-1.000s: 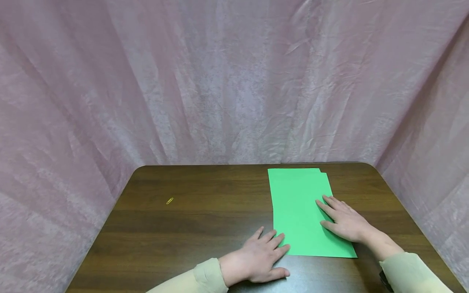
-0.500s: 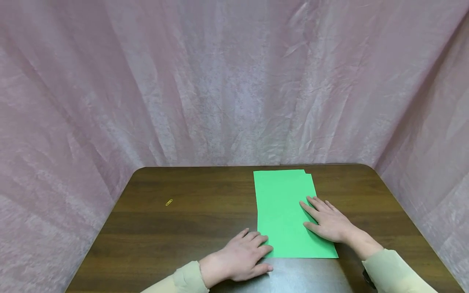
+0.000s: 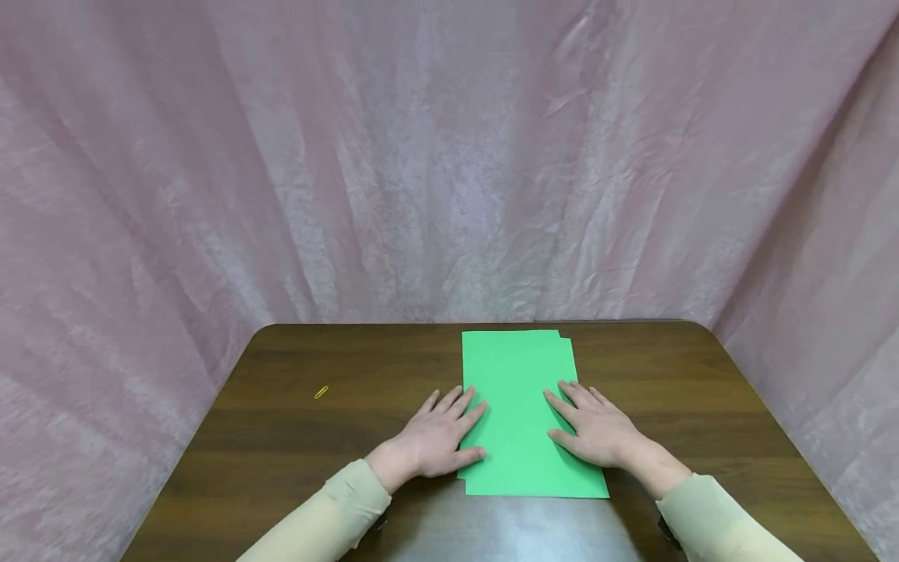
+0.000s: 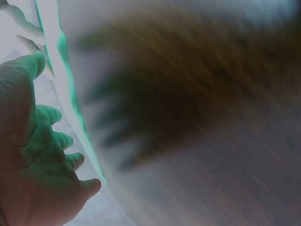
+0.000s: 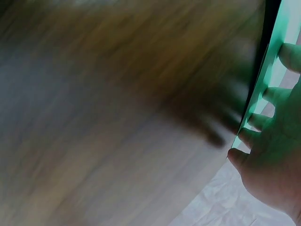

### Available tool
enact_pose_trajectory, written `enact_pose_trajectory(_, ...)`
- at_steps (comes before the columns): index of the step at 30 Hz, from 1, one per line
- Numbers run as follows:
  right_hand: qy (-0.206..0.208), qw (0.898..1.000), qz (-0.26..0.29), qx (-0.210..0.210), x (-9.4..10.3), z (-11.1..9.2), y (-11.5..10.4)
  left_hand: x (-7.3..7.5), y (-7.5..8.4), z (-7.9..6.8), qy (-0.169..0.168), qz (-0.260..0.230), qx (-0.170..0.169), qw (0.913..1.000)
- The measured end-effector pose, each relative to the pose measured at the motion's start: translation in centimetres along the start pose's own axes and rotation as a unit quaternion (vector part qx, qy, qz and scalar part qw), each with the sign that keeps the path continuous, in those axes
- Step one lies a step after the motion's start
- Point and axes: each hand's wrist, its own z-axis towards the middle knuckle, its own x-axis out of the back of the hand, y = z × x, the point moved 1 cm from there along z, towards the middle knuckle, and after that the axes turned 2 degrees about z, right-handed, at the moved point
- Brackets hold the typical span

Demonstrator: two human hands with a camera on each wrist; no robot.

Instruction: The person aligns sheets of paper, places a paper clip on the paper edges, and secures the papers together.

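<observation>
Green sheets of paper (image 3: 516,417) lie on the table in front of me, at least two of them, slightly offset so that steps show at the top right and bottom left corners. My left hand (image 3: 437,439) has its fingers spread, with the fingertips over the left edge of the paper. On the right edge rests my right hand (image 3: 595,429), fingers straight and spread. In the left wrist view the left hand (image 4: 51,150) is seen from the palm side beside the green edge. The right wrist view shows the right hand's fingertips (image 5: 256,121) at the other edge.
A yellow paper clip (image 3: 321,392) lies on the left part of the brown wooden table (image 3: 281,445). Pink curtains (image 3: 449,156) hang behind the table and along its sides.
The green paper has slid left across the table together with my right hand. My left hand has moved left and farther up along the paper's left edge, uncovering its lower left corner.
</observation>
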Motion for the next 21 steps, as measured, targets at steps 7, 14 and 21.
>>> enact_pose_trajectory(7,-0.014,1.0,-0.002,0.001,-0.4,0.9,-1.9,-0.2,-1.3,0.1,-0.031,-0.005,0.029,0.9991)
enact_pose_trajectory(14,-0.001,0.999,0.009,0.037,0.1,0.4,-2.4,-0.2,-2.0,-1.1,-0.045,-0.005,0.036,0.9983)
enact_pose_trajectory(21,-0.03,0.998,0.005,0.052,0.5,-0.9,-2.0,-0.6,-2.6,-2.1,-0.04,-0.009,0.039,0.9984)
